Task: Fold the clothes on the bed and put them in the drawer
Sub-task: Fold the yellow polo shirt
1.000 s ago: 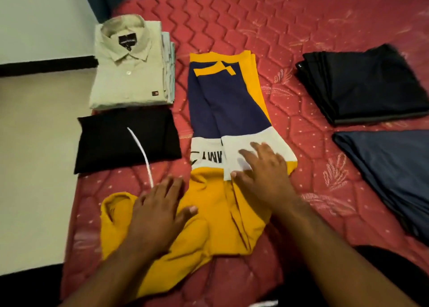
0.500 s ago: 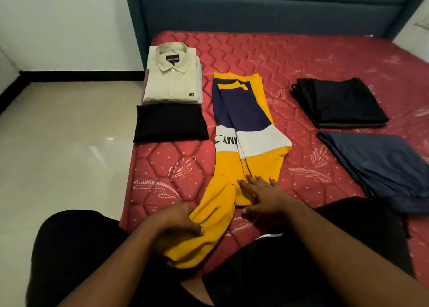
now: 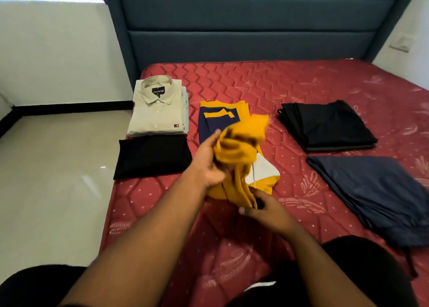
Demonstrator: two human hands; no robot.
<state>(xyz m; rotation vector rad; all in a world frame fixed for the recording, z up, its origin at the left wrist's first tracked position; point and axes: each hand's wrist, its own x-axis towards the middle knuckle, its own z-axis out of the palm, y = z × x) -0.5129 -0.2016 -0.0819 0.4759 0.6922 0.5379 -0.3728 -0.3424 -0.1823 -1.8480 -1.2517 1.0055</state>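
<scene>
The left hand has its grip closed round a bunched yellow fold of the yellow-and-navy garment, lifting that end up off the bed so it hangs over the garment's far, navy part. The right hand pinches the near yellow edge of the same garment low against the mattress, fingers curled on the cloth (the picture is blurred here, so the exact finger placement is unclear). The garment thus lies between the two grips: its raised fold just right of the left hand, its near hem at the right hand's fingertips, and its far end flat on the bed in the middle.

To the left lie a folded beige shirt on a small stack and, nearer, a folded black garment just beside it. To the right, well apart, sit a stack of dark folded clothes and nearer a folded navy garment.
</scene>
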